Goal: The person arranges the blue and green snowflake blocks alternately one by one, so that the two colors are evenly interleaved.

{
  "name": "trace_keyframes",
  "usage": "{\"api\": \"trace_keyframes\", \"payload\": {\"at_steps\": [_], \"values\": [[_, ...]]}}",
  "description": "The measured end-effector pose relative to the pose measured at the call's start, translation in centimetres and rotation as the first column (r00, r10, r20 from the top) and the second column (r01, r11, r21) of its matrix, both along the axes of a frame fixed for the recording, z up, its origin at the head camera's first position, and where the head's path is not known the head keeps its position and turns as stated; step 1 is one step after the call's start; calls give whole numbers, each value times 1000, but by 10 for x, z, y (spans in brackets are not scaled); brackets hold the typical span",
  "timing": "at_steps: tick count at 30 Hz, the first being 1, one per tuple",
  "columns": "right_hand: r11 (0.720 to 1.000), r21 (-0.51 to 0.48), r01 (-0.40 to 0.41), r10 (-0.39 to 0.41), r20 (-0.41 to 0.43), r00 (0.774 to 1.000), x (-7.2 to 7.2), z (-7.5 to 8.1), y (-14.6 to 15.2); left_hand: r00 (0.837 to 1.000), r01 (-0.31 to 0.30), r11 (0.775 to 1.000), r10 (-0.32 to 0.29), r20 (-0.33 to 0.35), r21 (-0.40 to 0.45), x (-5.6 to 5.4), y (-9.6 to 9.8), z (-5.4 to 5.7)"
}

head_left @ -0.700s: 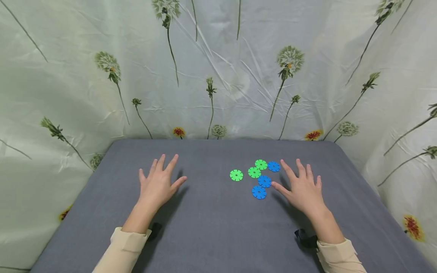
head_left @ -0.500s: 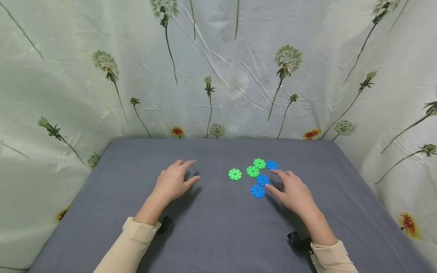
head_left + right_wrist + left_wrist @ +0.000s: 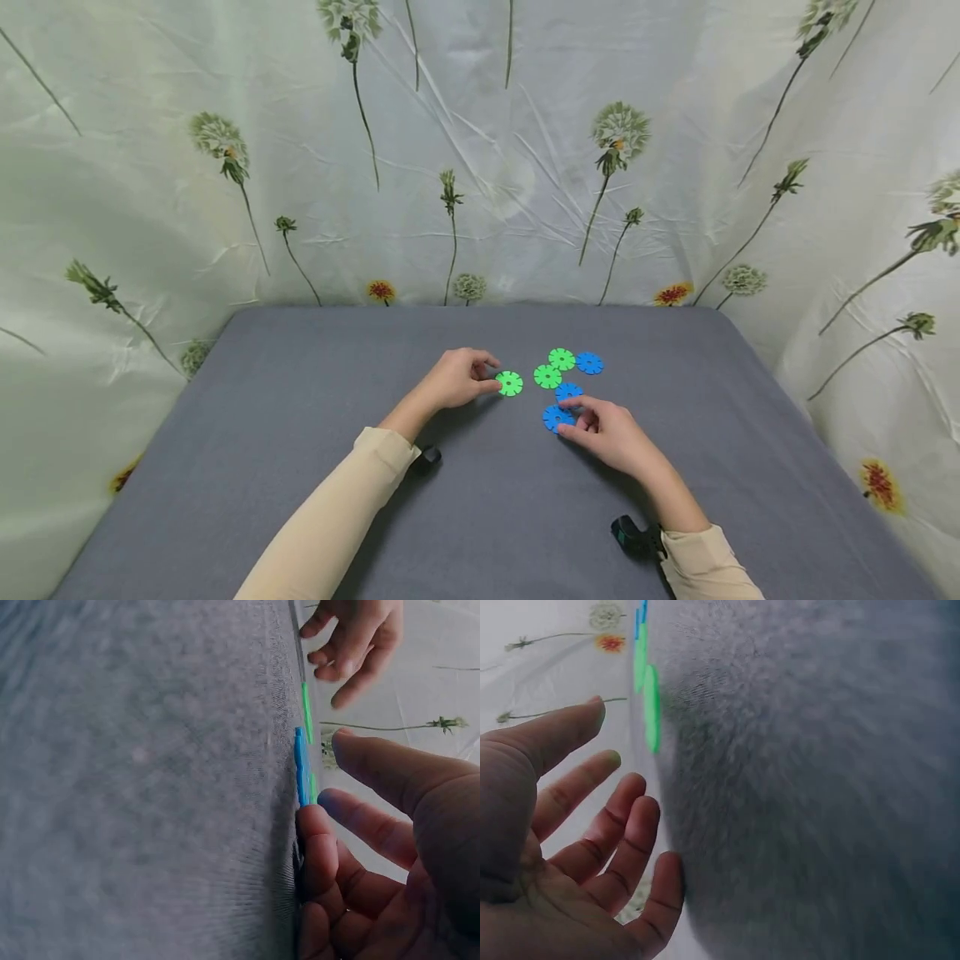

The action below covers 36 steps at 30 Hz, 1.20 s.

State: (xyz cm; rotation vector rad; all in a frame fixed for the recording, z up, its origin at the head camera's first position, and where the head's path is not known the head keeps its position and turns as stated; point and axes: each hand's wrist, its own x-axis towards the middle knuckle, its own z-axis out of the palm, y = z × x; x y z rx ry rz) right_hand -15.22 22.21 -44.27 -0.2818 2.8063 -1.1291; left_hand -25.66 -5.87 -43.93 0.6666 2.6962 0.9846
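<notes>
Reaching, I think: a green disc (image 3: 510, 383) just past my left hand (image 3: 454, 380), a blue disc (image 3: 553, 418) by my right hand (image 3: 613, 435), fingers apart on both; next needs pinching.

Head cam: up high on the near side, set furthest back, faces forward and down over grey tabletop (image 3: 480, 517) to flowered curtain (image 3: 525, 250). Left wrist cam: low, right up close to left hand (image 3: 454, 379), skims tabletop, tipped sideways, tabletop at picture right. Right wrist cam: equally close to right hand (image 3: 613, 433), tipped opposite, also catches left hand. All three share green discs (image 3: 509, 383), blue discs (image 3: 552, 418), curtain.
</notes>
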Motion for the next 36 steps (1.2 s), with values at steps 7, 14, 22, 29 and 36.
{"api": "trace_keyframes", "payload": {"at_steps": [7,14,22,29,36], "values": [[999,-43,-26,26,13,1000,-2,-7,4,997,0,1000,-1,77,9,-17,14,-8],[996,-71,-50,52,26,998,-3,-11,7,997,13,1000,-11,81,-28,-19,19,-11],[995,-83,-55,56,19,998,-5,-10,8,996,-5,1000,6,86,-9,-20,17,-10],[993,-98,-58,61,24,998,-5,-10,9,996,-10,1000,9,86,4,-18,17,-10],[994,-99,-54,57,33,998,-5,-9,9,996,-7,1000,6,87,6,-18,17,-11]]}}
